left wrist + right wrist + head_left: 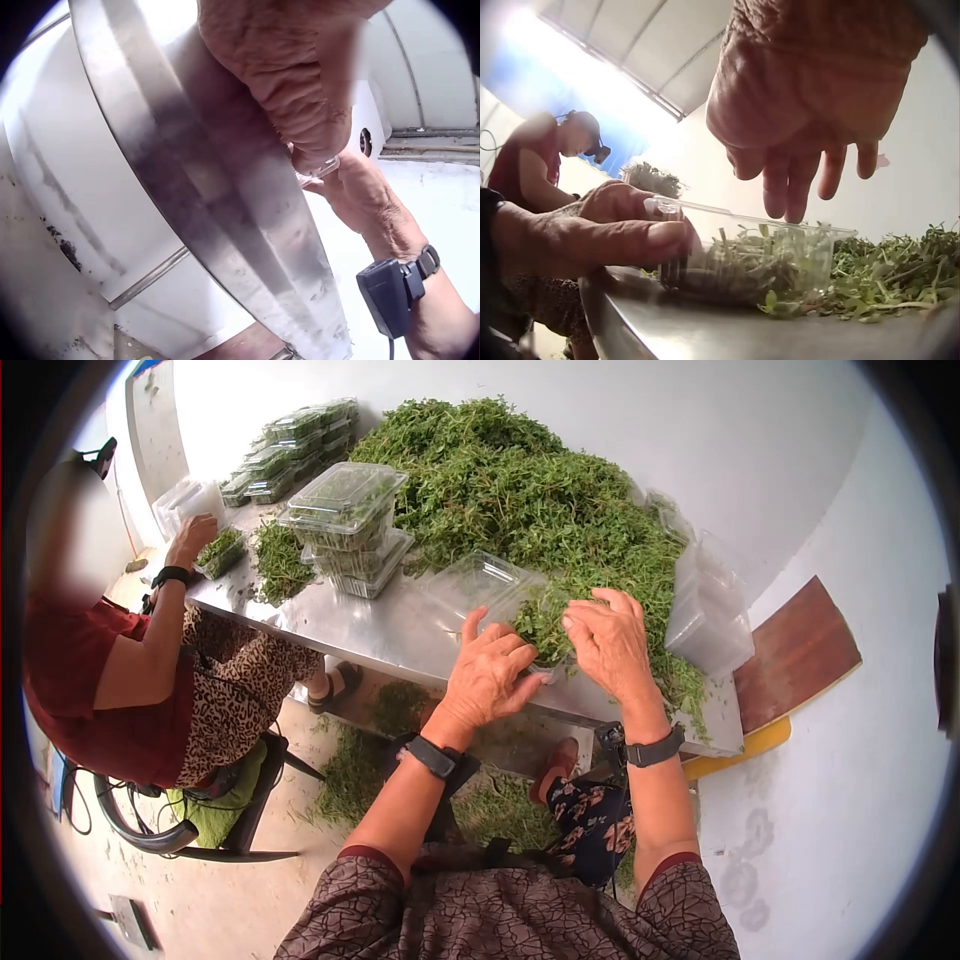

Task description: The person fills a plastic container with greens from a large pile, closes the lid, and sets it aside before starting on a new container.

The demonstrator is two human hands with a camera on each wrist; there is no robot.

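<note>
A clear plastic container [821, 259] partly filled with green leafy stems stands near the metal table's edge, its open lid [482, 582] tilted toward the back in the head view. My left hand [488, 678] grips the container's near left side; the right wrist view shows the thumb [664, 235] pressed along its wall. Above the container hangs my right hand [608, 640], its fingers pointing loosely down at the greens [761, 251] in the right wrist view. In the left wrist view my left hand [270, 67] hides most of the container.
A large heap of greens [500, 470] covers the back of the table [385, 628]. Stacked empty containers [708, 605] stand at the right, filled ones [352, 510] at the left. Another person [130, 680] sits at the left, one hand over a filled container [220, 555].
</note>
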